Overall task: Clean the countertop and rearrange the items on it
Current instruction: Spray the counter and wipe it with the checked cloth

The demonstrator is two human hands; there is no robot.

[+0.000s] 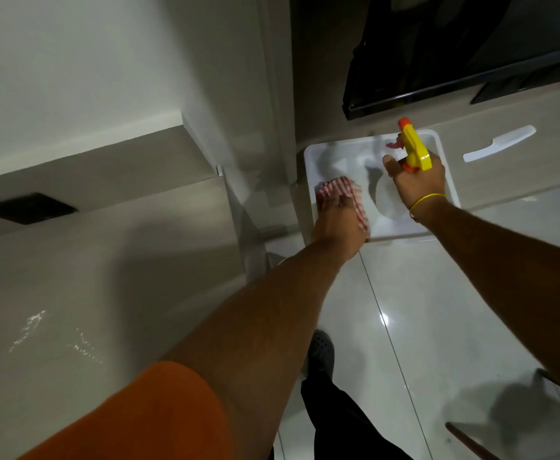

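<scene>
A white tray (444,167) lies on a low wooden shelf at the upper middle. My left hand (336,224) presses a red-and-white checked cloth (438,190) against the tray's near left part. My right hand (414,180) grips a spray bottle with a yellow and orange trigger head (413,147); its clear body (389,199) hangs down over the tray. The grey countertop (106,293) spreads at the left, with a wet patch (33,330) on it.
A black TV screen (454,51) stands just behind the tray. A white handle-shaped piece (499,147) lies on the shelf to the right. A dark square socket (26,209) sits in the counter's back. Glossy floor tiles (438,327) and my shoe (320,351) are below.
</scene>
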